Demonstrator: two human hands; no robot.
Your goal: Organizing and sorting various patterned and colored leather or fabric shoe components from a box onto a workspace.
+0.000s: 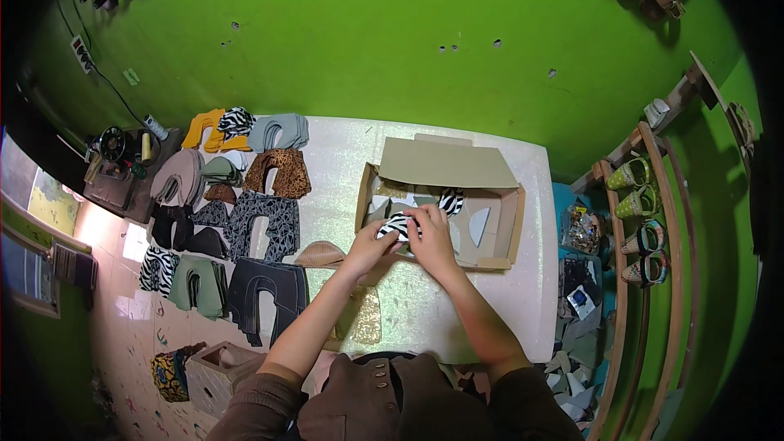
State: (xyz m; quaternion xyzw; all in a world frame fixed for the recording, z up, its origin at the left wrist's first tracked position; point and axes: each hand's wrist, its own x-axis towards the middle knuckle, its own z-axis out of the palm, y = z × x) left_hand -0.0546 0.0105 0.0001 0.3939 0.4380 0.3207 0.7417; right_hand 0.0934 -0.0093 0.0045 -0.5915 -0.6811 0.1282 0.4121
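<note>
My left hand (370, 248) and my right hand (431, 238) are both closed on a zebra-print cut piece (394, 226), which looks like fabric or leather. They hold it over the near left part of an open cardboard box (518, 224). Inside the box lie more cut pieces: another zebra-print piece (450, 201), a pale half-round piece (479, 227) and some grey-green and gold ones. The box's flap (445, 163) stands raised at the far side. My fingers cover part of the held piece. Close to my left forearm are a tan curved piece (320, 254) and a gold glittery piece (367, 315).
Stacks of U-shaped cut pieces, such as a leopard-print stack (278, 172) and a dark stack (265, 290), line the white table's (490, 318) left side. A sewing machine (114, 147) stands far left. At right, a wooden rack (625, 302) holds sandals (635, 202) beside scraps (576, 376).
</note>
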